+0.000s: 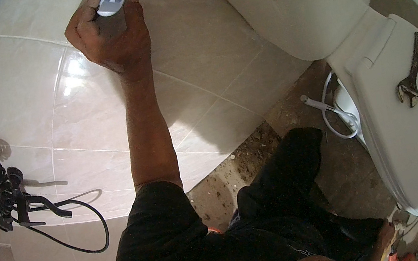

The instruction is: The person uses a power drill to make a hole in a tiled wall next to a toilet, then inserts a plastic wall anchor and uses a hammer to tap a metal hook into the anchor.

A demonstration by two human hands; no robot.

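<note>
High up on the tiled wall, my left hand (110, 33) is closed around a white plastic spray head (112, 0) with a rounded top and a flat lever. The fingers hide its lower part. Close to the hand, a small round hole or fitting shows in the wall. My right hand (386, 238) is low at the right, partly hidden by my dark clothing, beside red-handled tools (393, 259) on the floor. Its fingers are too hidden to read.
At the right stands a white toilet with a closed lid (417, 151); an adjustable wrench (412, 71) lies on it. A white hose (329, 107) hangs beside the bowl. A black shower fixture with hose (7, 197) is on the left wall. Debris (252, 156) litters the floor.
</note>
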